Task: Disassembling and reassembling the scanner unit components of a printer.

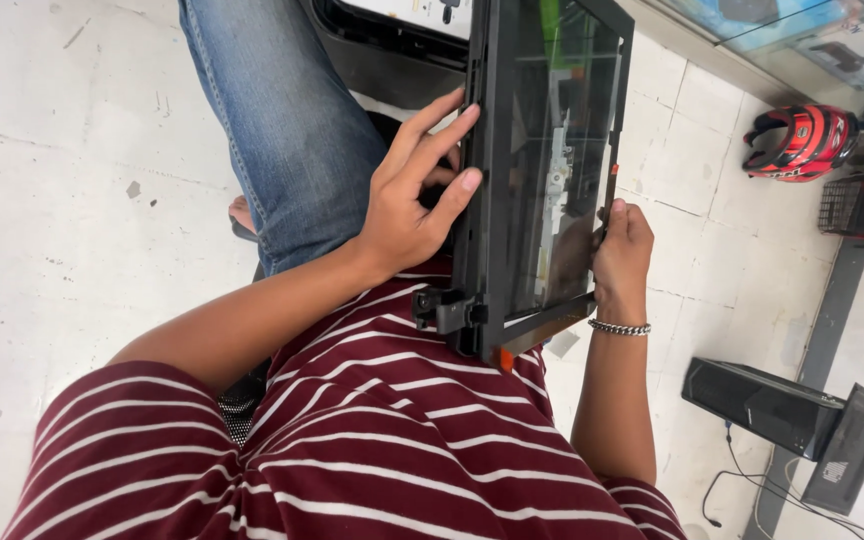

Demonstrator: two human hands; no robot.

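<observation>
Striped-shirted and seated, a person steadies a black glass-topped scanner unit (542, 180) upright on the lap, left hand (417, 200) and right hand (620, 255) gripping opposite frame edges—rigid, probably light, its glass fragile.

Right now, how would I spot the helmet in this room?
Start at the black glass-fronted frame held by both hands, then look past its right edge to the tiled floor at the top right. The helmet lies there beside a wire basket, the only glossy red, black and white thing.
</observation>
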